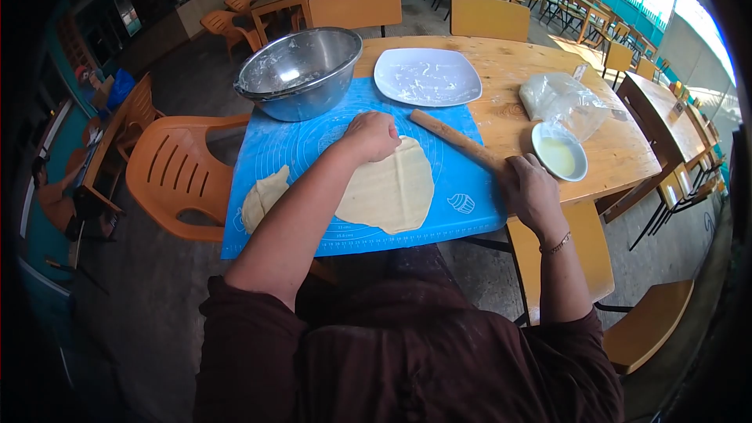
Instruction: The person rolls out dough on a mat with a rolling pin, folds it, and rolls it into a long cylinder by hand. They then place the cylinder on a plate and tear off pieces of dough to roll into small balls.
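Observation:
A flattened sheet of dough (392, 192) lies on a blue silicone baking mat (470, 223) printed with rings and a ruler edge. My left hand (371, 136) is closed at the dough's far edge, seemingly pinching it; the fingertips are partly hidden. That forearm crosses over the mat and covers part of the dough. To its left rests a smaller folded piece of dough (262, 200). My right hand (534, 194) is wrapped round the near end of a wooden rolling pin (454, 138), which lies slanted across the mat's right side.
Behind the mat stand a large steel bowl (301, 70) and a white floury plate (427, 77). At the right are a clear plastic bag (568, 102) with something pale inside and a small white bowl (559, 152) of yellowish liquid. An orange chair (184, 176) stands left of the table.

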The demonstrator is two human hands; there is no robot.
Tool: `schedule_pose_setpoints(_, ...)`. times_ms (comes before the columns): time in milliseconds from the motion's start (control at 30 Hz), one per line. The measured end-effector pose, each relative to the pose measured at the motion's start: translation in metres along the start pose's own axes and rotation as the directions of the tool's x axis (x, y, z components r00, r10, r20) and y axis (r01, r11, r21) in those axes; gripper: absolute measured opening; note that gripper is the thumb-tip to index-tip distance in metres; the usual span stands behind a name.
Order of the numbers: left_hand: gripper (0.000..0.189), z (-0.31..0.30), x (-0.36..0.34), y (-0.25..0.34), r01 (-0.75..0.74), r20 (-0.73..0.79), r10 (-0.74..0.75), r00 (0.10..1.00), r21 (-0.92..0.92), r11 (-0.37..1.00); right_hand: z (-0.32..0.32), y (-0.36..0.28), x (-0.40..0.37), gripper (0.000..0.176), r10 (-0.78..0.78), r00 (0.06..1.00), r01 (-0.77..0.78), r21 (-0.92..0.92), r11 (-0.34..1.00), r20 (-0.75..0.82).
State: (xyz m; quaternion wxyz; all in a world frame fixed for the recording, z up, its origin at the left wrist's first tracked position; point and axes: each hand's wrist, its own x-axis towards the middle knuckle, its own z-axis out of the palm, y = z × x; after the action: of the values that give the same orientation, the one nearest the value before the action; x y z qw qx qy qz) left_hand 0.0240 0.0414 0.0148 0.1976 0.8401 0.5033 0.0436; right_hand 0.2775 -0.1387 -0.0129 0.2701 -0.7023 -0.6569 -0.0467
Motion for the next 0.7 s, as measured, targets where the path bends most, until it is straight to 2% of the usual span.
schedule_pose_setpoints(67, 0.043, 0.002, 0.005, -0.007, -0.063, -0.02, 0.064, 0.998, 0.036, 0.997, 0.005, 0.002, 0.004, 0.02, -0.018, 0.999, 0.016, -0.041, 0.999, -0.047)
schedule_pose_setpoints(133, 0.047, -0.003, 0.004, -0.008, 0.048, -0.011, -0.052, 0.999, -0.241, 0.969, 0.016, 0.009, 0.007, 0.023, -0.026, 0.995, 0.021, -0.059, 0.998, -0.096)
schedule_pose_setpoints(167, 0.047, -0.002, 0.001, -0.006, 0.047, -0.011, -0.051, 0.999, -0.239, 0.97, 0.02, 0.011, 0.008, 0.026, -0.037, 0.989, 0.027, -0.073, 0.997, -0.141)
schedule_pose_setpoints(233, 0.049, 0.001, -0.011, 0.0, 0.059, -0.124, -0.07, 0.99, -0.093, 0.994, 0.022, 0.007, 0.007, 0.029, -0.054, 0.987, 0.036, -0.118, 0.992, -0.153)
schedule_pose_setpoints(267, 0.049, 0.0, -0.012, 0.001, 0.06, -0.128, -0.072, 0.989, -0.094, 0.994, 0.023, 0.004, 0.007, 0.032, -0.073, 0.984, 0.046, -0.165, 0.985, -0.164)
schedule_pose_setpoints(333, 0.052, -0.003, -0.014, 0.006, 0.045, -0.026, -0.043, 0.999, 0.112, 0.993, 0.025, 0.001, 0.008, 0.034, -0.07, 0.985, 0.043, -0.175, 0.984, -0.156)
schedule_pose_setpoints(367, 0.052, -0.006, -0.014, 0.01, 0.043, -0.025, -0.04, 0.999, 0.112, 0.993, 0.025, -0.001, 0.008, 0.036, -0.062, 0.988, 0.035, -0.183, 0.982, -0.144)
schedule_pose_setpoints(433, 0.05, -0.02, -0.017, 0.019, 0.132, 0.138, -0.138, 0.981, 0.058, 0.99, 0.017, -0.011, 0.007, 0.039, -0.016, 0.996, 0.001, -0.156, 0.988, -0.091)
schedule_pose_setpoints(467, 0.05, -0.015, -0.013, 0.014, 0.13, 0.138, -0.137, 0.981, 0.057, 0.99, 0.013, -0.014, 0.008, 0.043, 0.026, 0.999, -0.03, -0.129, 0.991, -0.034)
schedule_pose_setpoints(533, 0.042, -0.007, -0.006, 0.004, 0.036, 0.059, -0.036, 0.998, -0.005, 0.999, 0.017, -0.011, 0.005, 0.044, -0.031, 0.996, 0.016, -0.17, 0.985, -0.083)
schedule_pose_setpoints(567, 0.042, -0.004, -0.003, -0.001, 0.036, 0.058, -0.036, 0.998, -0.005, 0.999, 0.019, -0.01, 0.004, 0.045, -0.088, 0.988, 0.059, -0.211, 0.976, -0.129)
schedule_pose_setpoints(633, 0.039, -0.005, -0.004, -0.002, 0.074, -0.008, -0.076, 0.997, -0.15, 0.986, 0.018, -0.011, 0.003, 0.046, -0.098, 0.985, 0.068, -0.202, 0.977, -0.14)
schedule_pose_setpoints(700, 0.04, -0.008, -0.011, -0.004, 0.054, 0.02, -0.051, 0.998, -0.189, 0.981, 0.018, -0.017, 0.002, 0.046, -0.109, 0.983, 0.08, -0.193, 0.978, -0.147)
